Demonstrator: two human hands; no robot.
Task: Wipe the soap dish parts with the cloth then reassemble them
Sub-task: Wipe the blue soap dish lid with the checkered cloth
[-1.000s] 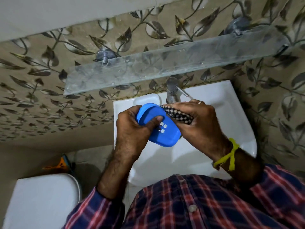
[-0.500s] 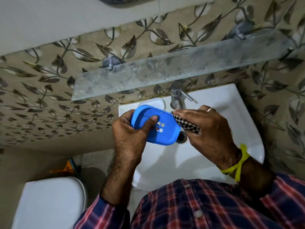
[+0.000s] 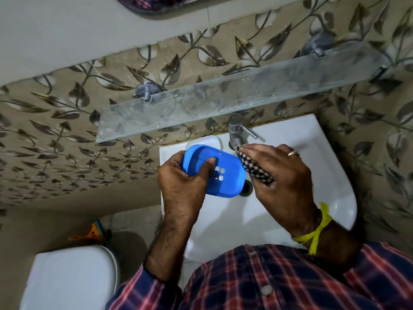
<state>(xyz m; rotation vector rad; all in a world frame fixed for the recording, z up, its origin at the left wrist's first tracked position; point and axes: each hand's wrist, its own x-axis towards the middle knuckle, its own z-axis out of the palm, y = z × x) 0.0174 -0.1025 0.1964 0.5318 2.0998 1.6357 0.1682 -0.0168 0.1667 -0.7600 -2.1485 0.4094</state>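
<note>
Over the white sink (image 3: 330, 175) I watched the left hand (image 3: 181, 186) grip the blue soap dish (image 3: 228, 175), thumb across it, while the right hand (image 3: 283, 182) pinched the checked cloth (image 3: 252, 167) against its right edge.

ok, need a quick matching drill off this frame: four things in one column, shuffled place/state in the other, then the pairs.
Things:
1. blue soap dish part
2. checked cloth
3. tap
4. yellow band

Places or states:
A. tied round the right wrist
B. gripped by the left hand, thumb across its slotted face
C. standing at the back rim of the white basin
D. held under the right hand, against the blue part's edge

Pairs: 1-B, 2-D, 3-C, 4-A
</note>
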